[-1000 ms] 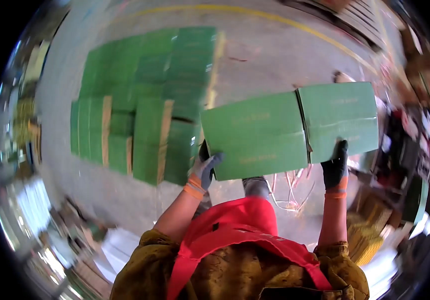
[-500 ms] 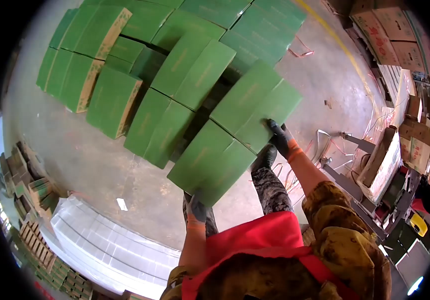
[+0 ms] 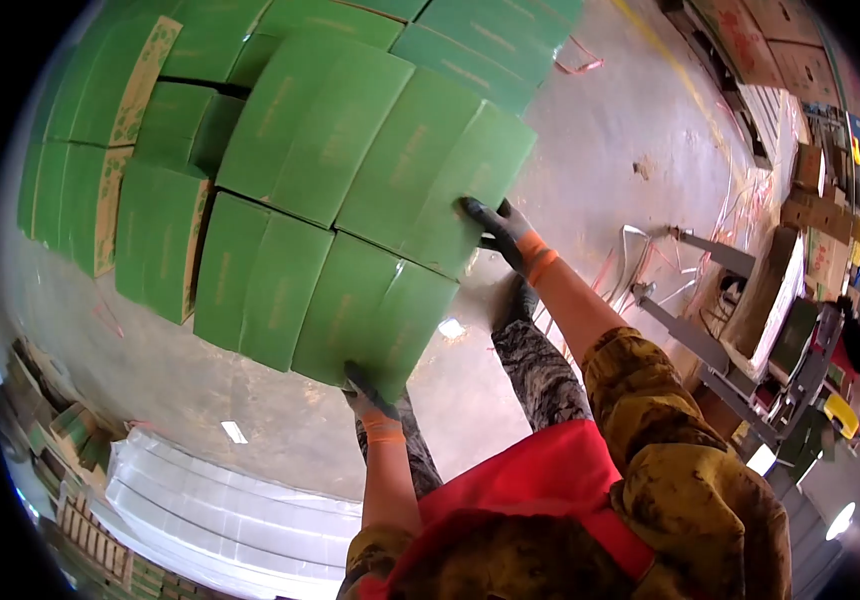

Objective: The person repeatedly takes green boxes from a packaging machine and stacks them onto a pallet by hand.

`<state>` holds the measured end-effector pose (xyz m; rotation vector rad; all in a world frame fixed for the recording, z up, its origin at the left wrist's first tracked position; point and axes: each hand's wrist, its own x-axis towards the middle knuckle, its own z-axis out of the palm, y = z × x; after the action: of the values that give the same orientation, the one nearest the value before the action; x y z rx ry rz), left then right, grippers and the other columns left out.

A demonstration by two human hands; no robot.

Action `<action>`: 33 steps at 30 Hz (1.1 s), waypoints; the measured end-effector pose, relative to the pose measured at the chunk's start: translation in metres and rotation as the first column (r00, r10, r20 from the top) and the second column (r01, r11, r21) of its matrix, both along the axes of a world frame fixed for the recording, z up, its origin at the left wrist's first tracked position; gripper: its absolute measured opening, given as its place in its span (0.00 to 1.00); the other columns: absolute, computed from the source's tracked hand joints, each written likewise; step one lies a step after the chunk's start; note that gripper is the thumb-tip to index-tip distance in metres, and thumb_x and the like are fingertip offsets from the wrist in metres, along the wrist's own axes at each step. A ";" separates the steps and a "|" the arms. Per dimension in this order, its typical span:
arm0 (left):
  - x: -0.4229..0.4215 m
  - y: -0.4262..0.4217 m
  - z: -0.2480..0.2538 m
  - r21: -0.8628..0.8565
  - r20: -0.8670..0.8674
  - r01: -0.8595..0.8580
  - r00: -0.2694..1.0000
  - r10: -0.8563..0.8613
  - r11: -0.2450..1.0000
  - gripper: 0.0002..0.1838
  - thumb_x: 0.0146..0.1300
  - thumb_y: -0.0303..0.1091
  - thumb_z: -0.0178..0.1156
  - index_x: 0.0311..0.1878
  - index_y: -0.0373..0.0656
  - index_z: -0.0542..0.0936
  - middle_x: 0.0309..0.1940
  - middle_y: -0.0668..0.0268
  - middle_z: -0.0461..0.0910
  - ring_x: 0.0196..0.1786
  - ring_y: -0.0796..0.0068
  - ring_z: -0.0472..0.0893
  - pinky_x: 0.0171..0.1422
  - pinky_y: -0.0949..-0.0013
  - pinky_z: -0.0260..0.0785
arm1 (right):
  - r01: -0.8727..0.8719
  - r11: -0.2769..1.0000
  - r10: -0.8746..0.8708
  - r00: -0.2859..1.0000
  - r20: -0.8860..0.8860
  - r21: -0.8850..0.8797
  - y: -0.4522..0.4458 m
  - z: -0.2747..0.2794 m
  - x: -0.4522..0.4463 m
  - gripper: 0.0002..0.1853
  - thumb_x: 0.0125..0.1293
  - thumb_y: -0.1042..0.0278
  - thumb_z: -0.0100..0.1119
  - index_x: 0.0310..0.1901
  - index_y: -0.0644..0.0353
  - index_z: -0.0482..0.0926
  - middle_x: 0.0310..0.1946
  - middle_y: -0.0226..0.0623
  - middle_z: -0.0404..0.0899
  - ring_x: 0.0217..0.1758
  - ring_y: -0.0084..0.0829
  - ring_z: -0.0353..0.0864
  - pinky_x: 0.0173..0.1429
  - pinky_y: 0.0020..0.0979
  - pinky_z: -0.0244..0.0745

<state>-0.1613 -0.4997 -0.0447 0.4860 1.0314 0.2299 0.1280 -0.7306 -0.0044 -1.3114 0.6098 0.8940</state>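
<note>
My left hand (image 3: 370, 392), in a dark grey glove with an orange cuff, is against the near edge of a green carton (image 3: 375, 305). My right hand (image 3: 502, 236), gloved the same way, grips the right edge of a second green carton (image 3: 437, 165) just beyond the first. These two cartons sit side by side and touch. They lie close against two more green cartons, one near (image 3: 258, 275) and one farther off (image 3: 315, 125). The undersides of the held cartons and some of my fingertips are hidden.
More green cartons (image 3: 160, 215) are stacked to the left and beyond. At right are a metal-armed cart (image 3: 690, 335), loose straps on the floor and brown cartons (image 3: 725, 35). A plastic-wrapped white stack (image 3: 210, 500) stands lower left. My legs are just below the cartons.
The two cartons between my hands have moved left and away from me. The dark gap between them and the neighbouring cartons has closed. Both hands moved with them.
</note>
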 end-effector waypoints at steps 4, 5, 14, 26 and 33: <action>-0.023 0.005 -0.031 -0.122 -0.027 0.014 0.999 -0.018 0.992 0.30 0.65 0.50 0.58 0.64 0.44 0.67 0.63 0.58 0.67 0.59 0.57 0.71 0.60 0.47 0.66 | 0.094 0.982 -0.085 0.995 -0.060 0.166 -0.009 -0.022 -0.009 0.45 0.57 0.31 0.56 0.70 0.46 0.55 0.68 0.28 0.60 0.70 0.34 0.58 0.64 0.45 0.60; -0.022 0.005 -0.026 -0.095 -0.060 0.070 0.995 -0.076 0.993 0.31 0.64 0.53 0.58 0.64 0.45 0.67 0.63 0.58 0.67 0.59 0.58 0.70 0.60 0.47 0.66 | 0.180 0.948 -0.166 0.983 -0.077 0.261 -0.009 -0.028 -0.017 0.47 0.56 0.27 0.53 0.72 0.45 0.52 0.71 0.29 0.56 0.73 0.36 0.54 0.67 0.48 0.57; 0.009 -0.003 0.015 -0.216 -0.068 0.338 0.931 -0.359 0.916 0.44 0.50 0.79 0.48 0.66 0.62 0.67 0.67 0.75 0.65 0.68 0.64 0.61 0.67 0.45 0.57 | 0.665 0.739 -0.622 0.736 -0.267 0.110 0.051 -0.069 -0.067 0.46 0.60 0.23 0.36 0.72 0.49 0.53 0.70 0.35 0.56 0.71 0.38 0.54 0.70 0.45 0.50; 0.009 -0.001 0.006 -0.013 -0.210 0.489 0.852 -0.480 0.872 0.47 0.48 0.80 0.49 0.66 0.58 0.67 0.66 0.74 0.67 0.67 0.63 0.63 0.68 0.47 0.57 | 0.681 0.732 -0.662 0.723 -0.195 0.038 0.078 -0.090 -0.063 0.42 0.67 0.32 0.35 0.69 0.61 0.59 0.67 0.37 0.63 0.67 0.36 0.62 0.69 0.35 0.56; 0.006 0.019 0.042 0.032 -0.190 0.808 0.582 -0.790 0.588 0.43 0.55 0.74 0.49 0.68 0.57 0.64 0.67 0.69 0.63 0.68 0.61 0.62 0.67 0.50 0.60 | 0.644 0.715 -0.667 0.745 -0.009 0.273 0.042 -0.097 -0.079 0.29 0.71 0.51 0.33 0.68 0.61 0.59 0.67 0.43 0.61 0.70 0.41 0.59 0.70 0.39 0.55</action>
<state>-0.1553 -0.4811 -0.0032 1.0522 0.8510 -0.5918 0.0492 -0.6883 -0.1011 -0.7873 0.7899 0.2978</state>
